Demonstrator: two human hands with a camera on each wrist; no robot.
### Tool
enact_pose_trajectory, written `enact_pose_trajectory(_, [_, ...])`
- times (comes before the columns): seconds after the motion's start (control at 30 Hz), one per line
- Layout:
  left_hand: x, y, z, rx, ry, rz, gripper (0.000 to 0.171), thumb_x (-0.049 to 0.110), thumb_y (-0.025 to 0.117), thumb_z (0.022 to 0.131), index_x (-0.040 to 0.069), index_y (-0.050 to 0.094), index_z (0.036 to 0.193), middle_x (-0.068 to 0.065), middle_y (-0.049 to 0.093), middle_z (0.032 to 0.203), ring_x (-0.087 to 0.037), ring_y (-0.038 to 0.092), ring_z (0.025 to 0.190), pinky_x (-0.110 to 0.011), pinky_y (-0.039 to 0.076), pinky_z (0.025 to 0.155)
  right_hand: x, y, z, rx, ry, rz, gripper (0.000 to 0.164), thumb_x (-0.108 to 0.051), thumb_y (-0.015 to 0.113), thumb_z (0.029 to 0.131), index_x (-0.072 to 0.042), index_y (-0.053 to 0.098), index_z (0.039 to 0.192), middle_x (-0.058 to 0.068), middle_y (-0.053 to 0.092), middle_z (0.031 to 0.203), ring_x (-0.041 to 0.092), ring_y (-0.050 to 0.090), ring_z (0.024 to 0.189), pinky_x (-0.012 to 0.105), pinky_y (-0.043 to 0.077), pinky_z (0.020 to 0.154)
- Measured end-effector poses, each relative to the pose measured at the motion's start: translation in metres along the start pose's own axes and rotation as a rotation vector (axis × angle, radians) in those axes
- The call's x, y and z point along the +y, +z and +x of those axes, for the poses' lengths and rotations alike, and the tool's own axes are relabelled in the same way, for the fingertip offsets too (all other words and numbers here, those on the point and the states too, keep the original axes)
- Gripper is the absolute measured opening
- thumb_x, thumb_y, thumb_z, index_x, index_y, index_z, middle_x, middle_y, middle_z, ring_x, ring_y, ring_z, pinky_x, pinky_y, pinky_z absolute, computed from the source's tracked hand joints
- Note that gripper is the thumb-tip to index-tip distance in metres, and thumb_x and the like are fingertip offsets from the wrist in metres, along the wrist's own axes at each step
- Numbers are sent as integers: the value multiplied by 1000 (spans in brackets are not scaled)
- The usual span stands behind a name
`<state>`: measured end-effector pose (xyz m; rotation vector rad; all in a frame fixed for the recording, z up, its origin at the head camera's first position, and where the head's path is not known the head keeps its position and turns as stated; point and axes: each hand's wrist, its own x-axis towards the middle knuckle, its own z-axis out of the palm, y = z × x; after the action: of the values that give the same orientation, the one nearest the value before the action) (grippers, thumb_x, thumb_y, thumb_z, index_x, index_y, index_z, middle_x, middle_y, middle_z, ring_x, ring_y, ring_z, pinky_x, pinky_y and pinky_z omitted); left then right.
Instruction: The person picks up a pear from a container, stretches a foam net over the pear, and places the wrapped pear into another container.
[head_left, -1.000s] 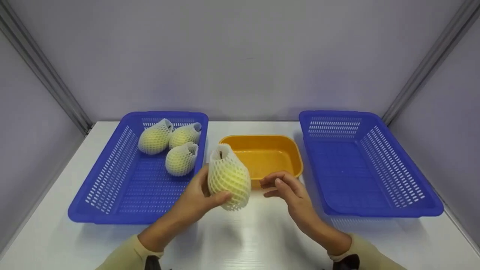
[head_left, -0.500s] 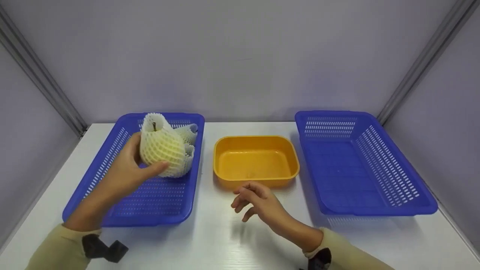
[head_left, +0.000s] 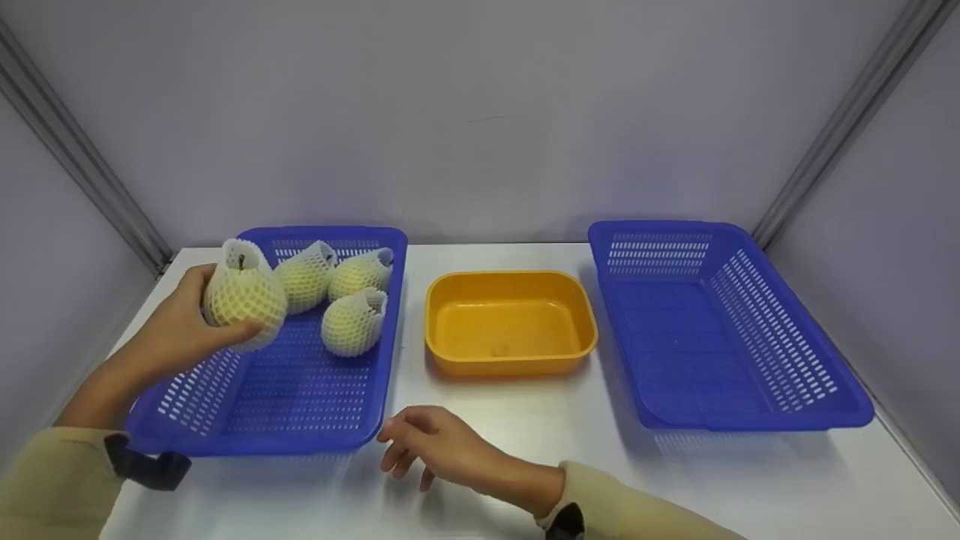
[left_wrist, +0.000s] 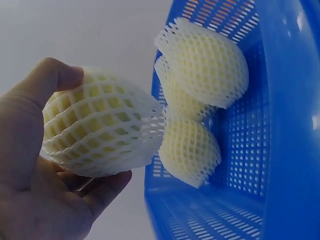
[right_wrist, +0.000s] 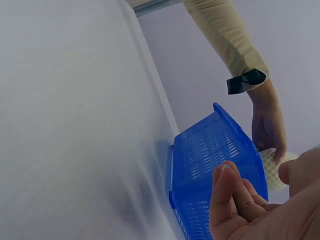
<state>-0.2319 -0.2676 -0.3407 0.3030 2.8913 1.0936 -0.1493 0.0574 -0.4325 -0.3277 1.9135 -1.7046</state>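
My left hand (head_left: 176, 326) grips a yellow pear (head_left: 246, 304) in a white foam net, stem upward, above the left rim of the left blue basket (head_left: 300, 442). Thumb and fingers wrap its sides in the left wrist view, where the netted pear (left_wrist: 100, 122) fills the palm. Three more netted fruits lie inside that basket: one at the back (head_left: 304, 279), one in the corner (head_left: 361, 274) and one nearer (head_left: 352, 324). By the basket's front right corner my right hand (head_left: 442, 446) hovers over the table, fingers loosely bent, holding nothing.
An orange tub (head_left: 510, 366) stands mid-table with nothing in it. To its right is a second blue basket (head_left: 686, 352), also without contents. Grey walls enclose the white table (head_left: 480, 405) at the back and both sides.
My left hand has carried the netted pear leftward from in front of the orange tub to over the left basket's left side. My right hand has moved left and toward me.
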Motion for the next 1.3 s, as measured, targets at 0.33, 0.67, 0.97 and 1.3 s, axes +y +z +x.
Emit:
enact_pose_trajectory(0.33, [-13, -6, 23, -107, 41, 139, 101, 28, 83, 85, -15, 19, 150, -34, 47, 128, -44, 57, 108, -50, 55, 85, -7, 18, 14, 9, 26, 122, 33, -27, 56, 106, 3, 67, 101, 3, 71, 80, 12, 63, 70, 22, 42, 48])
enact_pose_trajectory(0.67, [-6, -7, 48, -155, 82, 297, 83, 17, 86, 78, -18, 35, 134, -32, 53, 114, -41, 59, 96, -52, 56, 77, -7, 20, 15, 47, 53, 55, 21, -23, 57, 105, -9, 66, 94, -1, 68, 77, 10, 60, 67, 23, 39, 48])
enact_pose_trajectory(0.97, [-16, 13, 70, -190, 19, 427, 85, 24, 85, 76, -14, 34, 132, -26, 52, 109, -40, 55, 94, -61, 50, 82, -6, 20, 15, 47, 47, 50, 22, -23, 58, 105, -8, 65, 89, -1, 68, 76, 11, 59, 65, 23, 37, 48])
enact_pose_trajectory(1.3, [-19, 26, 70, -237, 32, 365, 83, 16, 86, 74, -12, 36, 133, -24, 54, 109, -37, 55, 94, -57, 52, 81, -7, 19, 14, 46, 59, 43, 21, -24, 58, 105, -9, 66, 92, -1, 68, 76, 11, 58, 66, 23, 38, 49])
